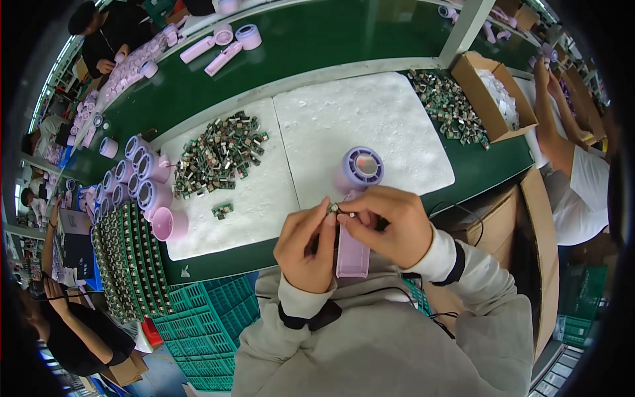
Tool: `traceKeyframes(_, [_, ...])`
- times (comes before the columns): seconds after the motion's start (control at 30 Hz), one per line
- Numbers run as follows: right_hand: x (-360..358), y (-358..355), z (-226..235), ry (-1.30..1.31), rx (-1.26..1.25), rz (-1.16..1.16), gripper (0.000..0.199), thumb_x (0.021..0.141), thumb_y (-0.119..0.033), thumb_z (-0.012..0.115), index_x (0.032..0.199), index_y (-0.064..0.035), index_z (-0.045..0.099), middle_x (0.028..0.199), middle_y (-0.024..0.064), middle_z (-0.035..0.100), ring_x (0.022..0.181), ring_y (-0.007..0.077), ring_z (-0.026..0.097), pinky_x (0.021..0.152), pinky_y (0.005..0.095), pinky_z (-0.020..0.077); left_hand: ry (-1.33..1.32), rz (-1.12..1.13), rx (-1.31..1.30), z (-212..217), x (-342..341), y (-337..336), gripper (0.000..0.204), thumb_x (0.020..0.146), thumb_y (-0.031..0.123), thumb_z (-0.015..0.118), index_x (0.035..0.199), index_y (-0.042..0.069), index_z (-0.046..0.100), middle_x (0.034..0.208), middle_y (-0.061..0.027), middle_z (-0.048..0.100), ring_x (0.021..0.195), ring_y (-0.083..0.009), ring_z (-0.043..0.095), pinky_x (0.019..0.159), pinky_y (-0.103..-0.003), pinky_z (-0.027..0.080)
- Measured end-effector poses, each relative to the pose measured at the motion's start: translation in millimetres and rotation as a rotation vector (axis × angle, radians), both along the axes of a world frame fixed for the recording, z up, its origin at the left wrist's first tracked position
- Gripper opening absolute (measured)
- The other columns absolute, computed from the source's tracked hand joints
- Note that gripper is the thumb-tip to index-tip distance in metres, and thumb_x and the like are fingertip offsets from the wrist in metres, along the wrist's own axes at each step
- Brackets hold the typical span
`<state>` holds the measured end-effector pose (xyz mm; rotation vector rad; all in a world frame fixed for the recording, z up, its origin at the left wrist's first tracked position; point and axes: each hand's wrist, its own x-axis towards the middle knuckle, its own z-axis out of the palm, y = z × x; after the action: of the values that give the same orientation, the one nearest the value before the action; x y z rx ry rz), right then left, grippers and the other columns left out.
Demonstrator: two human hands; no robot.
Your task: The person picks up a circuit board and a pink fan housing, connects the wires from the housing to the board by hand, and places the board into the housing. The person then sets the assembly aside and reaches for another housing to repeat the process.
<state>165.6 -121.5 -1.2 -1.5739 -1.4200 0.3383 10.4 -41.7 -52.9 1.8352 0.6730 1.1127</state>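
Left hand (307,250) points away from the body, thumb and index pinched. Right hand (395,221) reaches in leftward, fingers bent, tips close beside the left's (forearms converging, pale sleeves down to the wrists).

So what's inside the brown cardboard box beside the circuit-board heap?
White, thin-looking pieces lie heaped in the brown cardboard box; whatever is beneath the top ones is covered.

We pinch a small green circuit board (333,208) just beside a lilac handheld fan (352,257), its round head away from us, its long handle toward us.
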Motion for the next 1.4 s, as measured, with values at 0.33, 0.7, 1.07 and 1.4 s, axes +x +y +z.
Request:
traceKeyframes(0.33, [14, 1, 2, 0.132, -0.101, 0.076, 0.024, 0.085, 0.0, 0.078, 0.108, -0.005, 0.078, 0.085, 0.0052, 0.071, 0.066, 0.0115, 0.06, 0.062, 0.0258, 0.0492, -0.217, -0.226, -0.437, 1, -2, 13, 0.032, 0.099, -0.009, 0.063, 0.131, -0.004, 0.066, 0.115, -0.0119, 0.065, 0.102, -0.0179, 0.071, 0.087, -0.029, 0.059])
traceKeyframes(0.7, [20, 0, 6, -0.047, -0.064, 0.033, 0.013, 0.08, 0.0, 0.08, 0.091, -0.0035, 0.076, 0.076, 0.0042, 0.064, 0.064, 0.0151, 0.056, 0.058, 0.0303, 0.0458, -0.178, -0.32, -0.375, 0, -2, 16, 0.033, 0.099, -0.009, 0.061, 0.131, -0.004, 0.065, 0.117, -0.0143, 0.064, 0.104, -0.0211, 0.071, 0.092, -0.032, 0.062])
traceKeyframes(1.07, [26, 1, 10, -0.513, 0.106, 0.07, 0.02, 0.07, -0.004, 0.081, 0.088, -0.0057, 0.074, 0.077, 0.0042, 0.061, 0.067, 0.024, 0.058, 0.058, 0.036, 0.0481, -0.143, -0.319, -0.257, -3, 1, 12, 0.031, 0.098, -0.009, 0.063, 0.128, -0.002, 0.069, 0.116, -0.0162, 0.067, 0.099, -0.0213, 0.073, 0.087, -0.03, 0.062])
traceKeyframes(1.4, [31, -2, 12, -0.642, 0.112, 0.108, 0.021, 0.07, -0.007, 0.083, 0.088, -0.0052, 0.073, 0.079, 0.0039, 0.061, 0.068, 0.0232, 0.058, 0.058, 0.0357, 0.0481, -0.093, -0.293, -0.197, -2, 1, 12, 0.03, 0.096, -0.009, 0.066, 0.124, 0.0, 0.072, 0.106, -0.0138, 0.071, 0.091, -0.0185, 0.074, 0.081, -0.028, 0.059])
